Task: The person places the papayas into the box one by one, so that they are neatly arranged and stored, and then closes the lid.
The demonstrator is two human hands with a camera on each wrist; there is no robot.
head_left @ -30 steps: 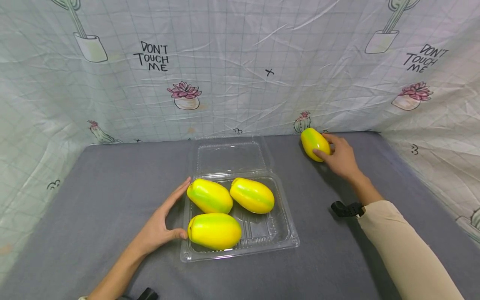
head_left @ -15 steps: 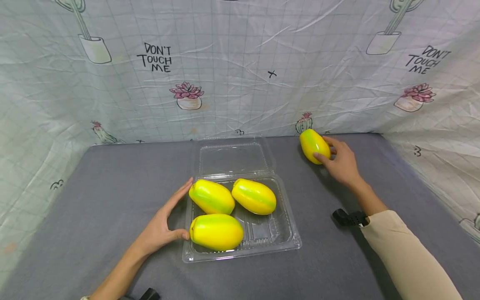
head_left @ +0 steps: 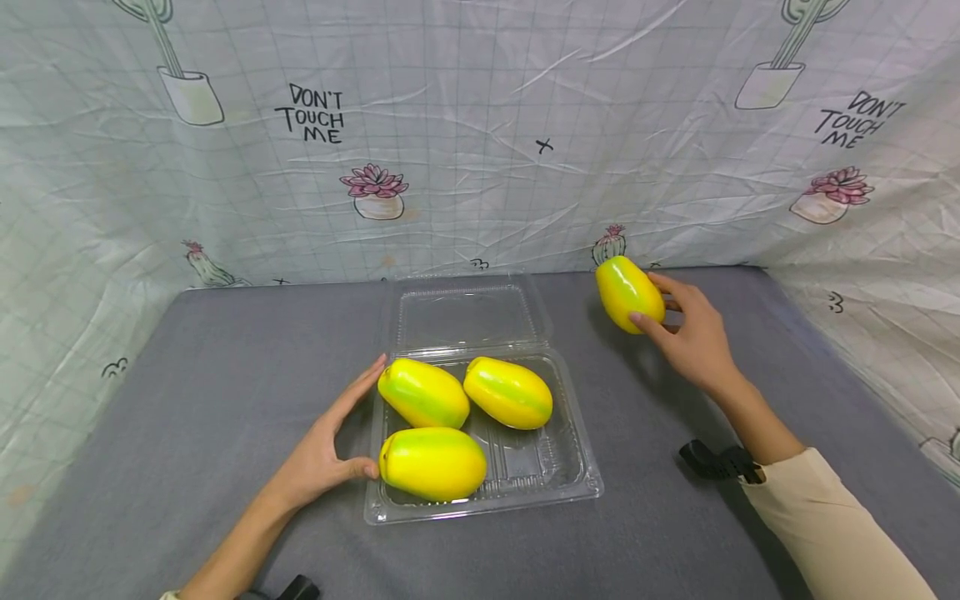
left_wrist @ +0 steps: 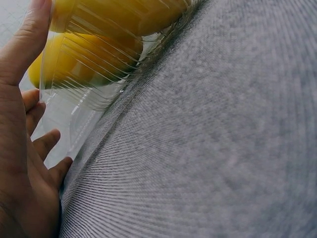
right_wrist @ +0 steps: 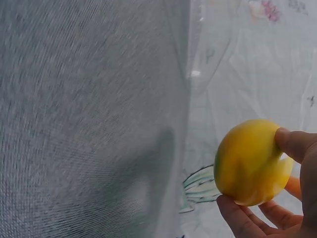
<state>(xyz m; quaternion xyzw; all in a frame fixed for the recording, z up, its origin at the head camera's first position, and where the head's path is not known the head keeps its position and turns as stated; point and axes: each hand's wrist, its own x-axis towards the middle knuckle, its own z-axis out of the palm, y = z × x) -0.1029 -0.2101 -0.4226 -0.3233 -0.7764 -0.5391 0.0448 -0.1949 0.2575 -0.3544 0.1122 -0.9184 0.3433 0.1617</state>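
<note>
We have the right hand pinching a yellow fruit between thumb and fingers, the fruit at its fingertips on the hand's left; from the shadow on the grey cloth, we judge it is held just clear of the surface. Our left hand is spread wide, thumb and fingers nearly straight against the near side of the clear tray, gripping no fruit and seemingly steadying it. Just right of that hand, three fruits lie inside: the upper left fruit, the upper right fruit and the lower fruit. The lid lies folded back, farther out than the left hand. We take the step in hand to be bringing the fourth fruit over. The next move, we think, calls for carrying it leftward and nearer, then lowering it into the tray's bare corner, the one farthest from our left palm, without knocking its neighbours.
</note>
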